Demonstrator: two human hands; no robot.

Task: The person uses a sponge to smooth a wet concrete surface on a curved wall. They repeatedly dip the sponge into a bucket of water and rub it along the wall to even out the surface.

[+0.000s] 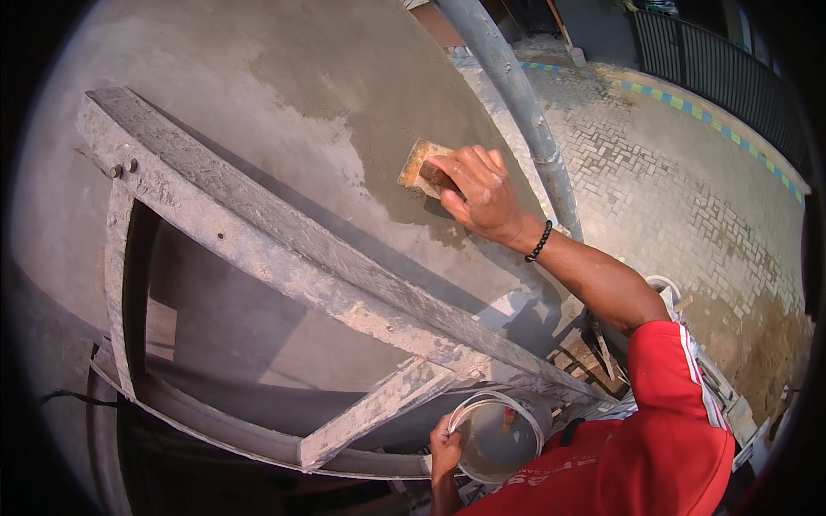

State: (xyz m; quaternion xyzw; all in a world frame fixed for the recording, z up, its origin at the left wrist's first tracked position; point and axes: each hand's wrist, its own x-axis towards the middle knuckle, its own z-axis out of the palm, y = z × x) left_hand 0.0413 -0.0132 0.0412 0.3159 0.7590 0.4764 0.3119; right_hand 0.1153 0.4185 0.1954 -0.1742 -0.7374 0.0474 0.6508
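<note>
My right hand [483, 191] grips the dark handle of a small worn plastering float [413, 163], its flat face against a grey plastered wall [301, 64]. Around the float the plaster is darker and looks wet; farther left it is paler. Low in the view, my left hand [444, 449] is closed on the side of a round whitish bucket [535, 413], close to my red shirt. Greyish liquid seems to fill part of the bucket, and a small reddish thing [509, 416] shows inside it. The fingers behind the bucket's edge are partly hidden.
A plaster-crusted metal beam [284, 258] with a diagonal brace [370, 413] runs between me and the wall. A grey pole [516, 95] rises right of the float. Far below lie paving [637, 163] and a dark fence [714, 77]. Planks and clutter sit beside my right side.
</note>
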